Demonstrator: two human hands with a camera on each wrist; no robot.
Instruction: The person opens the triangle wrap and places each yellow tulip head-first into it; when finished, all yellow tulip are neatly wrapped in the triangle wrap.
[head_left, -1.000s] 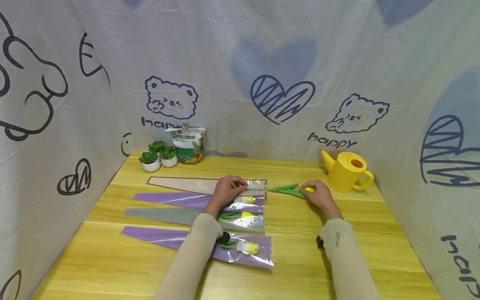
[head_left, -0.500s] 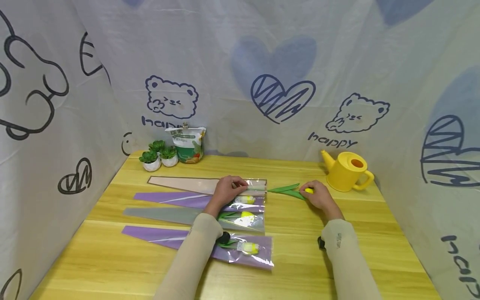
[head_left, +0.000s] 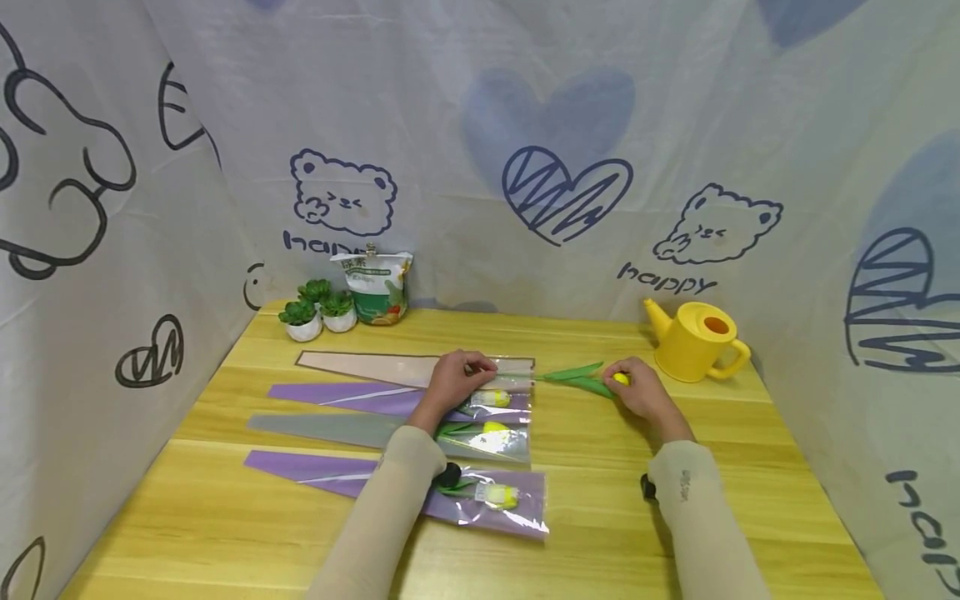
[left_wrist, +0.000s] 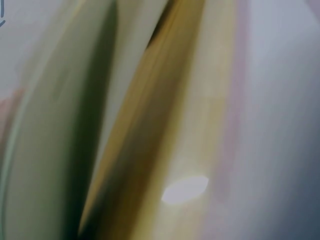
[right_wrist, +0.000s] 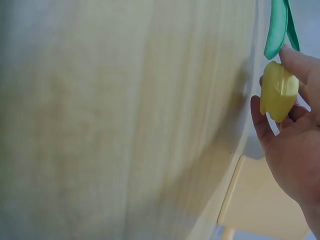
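Note:
My right hand [head_left: 640,388] grips a yellow artificial tulip [right_wrist: 280,90] by its head. The tulip's green leaves [head_left: 573,376] point left, and its thin stem reaches the clear mouth of a pale pink flower sleeve [head_left: 367,367]. On that sleeve, near its mouth, my left hand [head_left: 456,383] pinches the film between thumb and fingers. Below lie a purple sleeve [head_left: 337,398], a grey sleeve [head_left: 315,432] and another purple sleeve [head_left: 322,473], each with a yellow tulip inside. The left wrist view is blurred and shows no fingers.
A yellow watering can [head_left: 693,342] stands at the back right, close behind my right hand. At the back left are small potted succulents [head_left: 302,321] and a green and white bag [head_left: 377,292]. A printed cloth [head_left: 450,208] hangs behind the wooden table [head_left: 600,533].
My right hand has shifted slightly right with the tulip, and its leaves have moved a little away from the sleeve's mouth. The left hand has stayed in place.

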